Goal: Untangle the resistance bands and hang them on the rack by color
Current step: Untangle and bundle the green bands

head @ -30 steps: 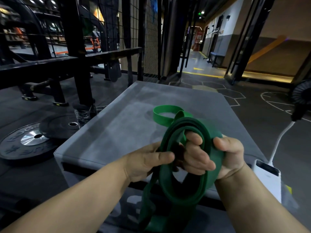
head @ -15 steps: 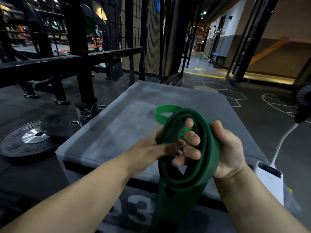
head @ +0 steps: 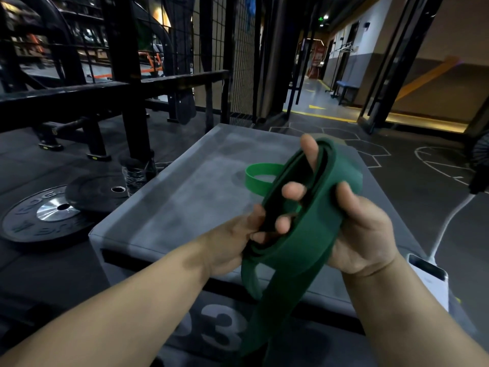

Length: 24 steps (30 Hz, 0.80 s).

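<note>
We hold the dark green band coiled in several flat loops above the tabletop, which is the scuffed grey top of a padded box. Our right hand has its grip wrapped on the coil. The thumb presses over the outer loop, the fingers are threaded through the middle, and the forefinger points up along the inner edge. Our left hand is blurred, so we can only say its grip seems to pinch the inner strands at the coil's lower left. A tail of the band hangs down in front of the box. The light green band, narrower and brighter, lies as an open loop on the tabletop just behind the coil.

To do this step well, we would let the right hand act as the anchor and have the left draw out one loop at a time. The strap should stay flat as it comes, so that no twist is carried along. The band is wide, matte rubber that likely drags on itself, so yanking would only cinch the loops. Slack works better, with each layer eased off the fingers.
</note>
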Each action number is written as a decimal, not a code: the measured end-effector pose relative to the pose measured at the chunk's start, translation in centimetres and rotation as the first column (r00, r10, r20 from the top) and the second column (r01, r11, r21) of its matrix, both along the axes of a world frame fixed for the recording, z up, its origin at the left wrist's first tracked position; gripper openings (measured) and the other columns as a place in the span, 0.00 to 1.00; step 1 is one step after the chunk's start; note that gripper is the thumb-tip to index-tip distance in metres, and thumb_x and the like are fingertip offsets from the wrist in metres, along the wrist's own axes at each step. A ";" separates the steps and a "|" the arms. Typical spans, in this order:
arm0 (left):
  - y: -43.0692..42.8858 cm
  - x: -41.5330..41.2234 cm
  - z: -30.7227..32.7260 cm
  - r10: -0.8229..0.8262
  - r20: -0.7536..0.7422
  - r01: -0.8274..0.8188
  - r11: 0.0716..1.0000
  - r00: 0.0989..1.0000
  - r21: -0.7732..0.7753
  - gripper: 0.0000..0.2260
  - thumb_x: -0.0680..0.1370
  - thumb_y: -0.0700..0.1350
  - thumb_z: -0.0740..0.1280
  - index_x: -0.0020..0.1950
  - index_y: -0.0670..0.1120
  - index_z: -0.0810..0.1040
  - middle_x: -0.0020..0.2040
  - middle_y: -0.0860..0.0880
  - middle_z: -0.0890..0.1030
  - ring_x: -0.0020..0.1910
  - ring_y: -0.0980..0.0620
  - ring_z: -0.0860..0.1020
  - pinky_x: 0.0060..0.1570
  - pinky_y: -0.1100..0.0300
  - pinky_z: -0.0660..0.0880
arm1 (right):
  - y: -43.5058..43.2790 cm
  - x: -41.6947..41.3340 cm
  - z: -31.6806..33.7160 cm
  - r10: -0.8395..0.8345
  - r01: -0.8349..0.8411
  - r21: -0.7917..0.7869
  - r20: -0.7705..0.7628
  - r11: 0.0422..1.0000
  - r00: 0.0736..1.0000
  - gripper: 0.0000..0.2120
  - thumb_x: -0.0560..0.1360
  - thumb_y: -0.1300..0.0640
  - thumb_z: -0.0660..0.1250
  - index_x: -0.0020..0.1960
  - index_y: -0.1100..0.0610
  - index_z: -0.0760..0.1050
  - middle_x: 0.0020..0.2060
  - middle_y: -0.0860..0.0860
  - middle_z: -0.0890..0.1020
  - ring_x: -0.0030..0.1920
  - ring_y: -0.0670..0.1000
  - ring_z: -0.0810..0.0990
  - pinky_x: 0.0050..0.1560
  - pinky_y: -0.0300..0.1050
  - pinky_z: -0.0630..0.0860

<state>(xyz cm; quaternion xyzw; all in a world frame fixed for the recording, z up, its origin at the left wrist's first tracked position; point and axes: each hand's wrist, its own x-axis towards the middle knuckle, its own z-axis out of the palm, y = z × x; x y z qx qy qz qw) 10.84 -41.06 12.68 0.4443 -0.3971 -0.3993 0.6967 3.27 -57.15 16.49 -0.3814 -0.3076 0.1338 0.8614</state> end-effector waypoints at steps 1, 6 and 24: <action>0.0 0.3 -0.5 -0.022 0.050 0.020 0.999 0.998 0.044 0.24 0.65 0.71 0.67 0.47 0.54 0.82 0.36 0.60 0.78 0.38 0.64 0.76 0.47 0.69 0.75 | -0.1 0.0 0.1 -0.003 0.003 0.025 -0.006 1.000 1.000 0.30 0.82 0.56 0.59 0.79 0.46 0.49 0.61 0.64 0.76 0.56 0.66 0.77 0.64 0.69 0.63; 0.6 1.6 -1.8 -0.116 0.265 0.042 0.962 0.957 0.271 0.28 0.65 0.63 0.75 0.60 0.52 0.77 0.55 0.53 0.80 0.57 0.53 0.77 0.61 0.52 0.73 | -0.7 -0.4 0.9 -0.034 0.034 0.127 0.005 0.991 0.999 0.39 0.80 0.60 0.62 0.79 0.47 0.41 0.51 0.62 0.75 0.49 0.58 0.74 0.61 0.64 0.67; -1.1 -0.1 -3.9 0.207 0.323 -0.373 0.685 0.923 0.626 0.08 0.82 0.41 0.61 0.58 0.49 0.77 0.57 0.48 0.82 0.55 0.53 0.80 0.55 0.58 0.75 | -6.0 -3.1 5.1 -0.540 0.537 0.176 -0.039 0.825 0.841 0.33 0.69 0.71 0.61 0.69 0.57 0.52 0.46 0.53 0.74 0.45 0.50 0.71 0.55 0.48 0.69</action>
